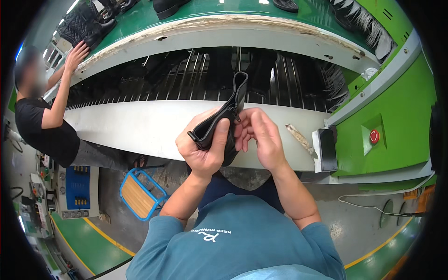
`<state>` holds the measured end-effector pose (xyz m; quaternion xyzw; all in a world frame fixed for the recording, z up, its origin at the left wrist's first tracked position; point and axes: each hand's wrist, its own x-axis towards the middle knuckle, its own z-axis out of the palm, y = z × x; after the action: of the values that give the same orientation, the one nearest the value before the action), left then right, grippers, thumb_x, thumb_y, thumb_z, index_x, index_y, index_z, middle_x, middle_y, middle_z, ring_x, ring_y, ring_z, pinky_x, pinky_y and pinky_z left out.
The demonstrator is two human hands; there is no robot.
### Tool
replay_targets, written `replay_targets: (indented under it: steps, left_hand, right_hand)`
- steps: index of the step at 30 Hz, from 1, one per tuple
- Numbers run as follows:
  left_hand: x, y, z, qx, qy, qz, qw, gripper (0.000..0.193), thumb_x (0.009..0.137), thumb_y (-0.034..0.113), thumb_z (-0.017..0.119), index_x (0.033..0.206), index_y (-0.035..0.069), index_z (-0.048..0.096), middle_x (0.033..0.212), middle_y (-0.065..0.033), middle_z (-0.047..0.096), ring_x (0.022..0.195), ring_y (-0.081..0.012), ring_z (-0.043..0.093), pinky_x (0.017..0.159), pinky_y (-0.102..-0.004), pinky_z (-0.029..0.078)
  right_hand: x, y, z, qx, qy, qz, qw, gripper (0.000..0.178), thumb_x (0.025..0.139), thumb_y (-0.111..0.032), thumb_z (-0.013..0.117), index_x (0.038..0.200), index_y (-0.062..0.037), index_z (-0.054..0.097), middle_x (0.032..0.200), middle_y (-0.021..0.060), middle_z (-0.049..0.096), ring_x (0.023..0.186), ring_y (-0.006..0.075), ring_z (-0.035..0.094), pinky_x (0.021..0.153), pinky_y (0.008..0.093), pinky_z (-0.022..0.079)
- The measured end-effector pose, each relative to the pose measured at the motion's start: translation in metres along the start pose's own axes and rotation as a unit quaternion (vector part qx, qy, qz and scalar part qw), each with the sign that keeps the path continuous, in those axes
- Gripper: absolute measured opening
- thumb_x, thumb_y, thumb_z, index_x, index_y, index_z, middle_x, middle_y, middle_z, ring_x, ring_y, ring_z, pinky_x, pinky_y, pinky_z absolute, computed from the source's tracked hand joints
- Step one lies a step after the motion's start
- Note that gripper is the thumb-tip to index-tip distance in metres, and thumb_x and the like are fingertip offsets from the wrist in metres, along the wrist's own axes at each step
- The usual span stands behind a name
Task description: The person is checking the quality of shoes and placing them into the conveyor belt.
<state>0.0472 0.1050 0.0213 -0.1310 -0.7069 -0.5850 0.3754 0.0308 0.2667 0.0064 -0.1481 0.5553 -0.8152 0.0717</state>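
A black leather boot (240,89) with a zip down its side is held up in front of me, its shaft opening turned up toward me. My left hand (201,148) is wrapped round the shaft, the thumb pressed on its near side. On the other side my right hand (262,135) has its fingers curled in against the boot at the zip, beside the small metal zip pull (237,116). Exactly what its fingertips pinch is partly hidden. The lower part of the boot drops behind my hands.
Below the boot runs a white ledge (140,126) with a worn, stick-like tool (301,139). Behind it are dark metal rods and a green-topped line (224,10) carrying boots. Right: green machine with red stop button (374,136). Left: a person (46,126) touching a quilted boot; blue-framed stool (140,196).
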Motion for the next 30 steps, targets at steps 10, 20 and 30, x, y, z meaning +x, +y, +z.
replay_targets:
  steps: [10, 20, 30]
  left_hand:
    - [0.002, -0.005, 0.000, -0.003, 0.000, 0.056, 0.998, 0.025, 0.092, -0.002, 0.088, 0.116, -0.006, 0.084, 0.114, -0.0220, 0.085, 0.100, -0.0291, 0.084, 0.091, -0.0368, 0.065]
    - [-0.001, -0.006, -0.008, -0.024, 0.079, -0.043, 0.996, 0.015, 0.101, 0.007, 0.085, 0.108, -0.006, 0.085, 0.092, -0.0128, 0.084, 0.081, -0.0144, 0.077, 0.076, -0.0271, 0.060]
    - [0.187, 0.028, -0.101, -0.149, 0.360, 0.155, 0.908, 0.034, 0.106, -0.001, 0.067, 0.138, -0.009, 0.076, 0.131, -0.0202, 0.081, 0.111, -0.0216, 0.080, 0.106, -0.0325, 0.064]
  right_hand:
    - [0.010, -0.014, 0.023, 0.092, 0.000, -0.047, 0.995, 0.028, 0.119, -0.034, 0.064, 0.113, -0.0067, 0.063, 0.081, -0.0014, 0.065, 0.062, 0.0042, 0.059, 0.053, 0.0195, 0.042]
    - [0.002, 0.033, 0.001, 0.024, 0.009, 0.039, 0.999, 0.024, 0.117, -0.026, 0.069, 0.112, -0.0032, 0.063, 0.078, 0.0002, 0.065, 0.057, 0.0067, 0.060, 0.051, 0.0213, 0.043]
    - [-0.019, 0.121, -0.056, -0.137, 0.045, 0.137, 0.980, 0.022, 0.112, -0.017, 0.073, 0.122, 0.0014, 0.065, 0.092, 0.0051, 0.072, 0.074, 0.0094, 0.068, 0.068, 0.0250, 0.055]
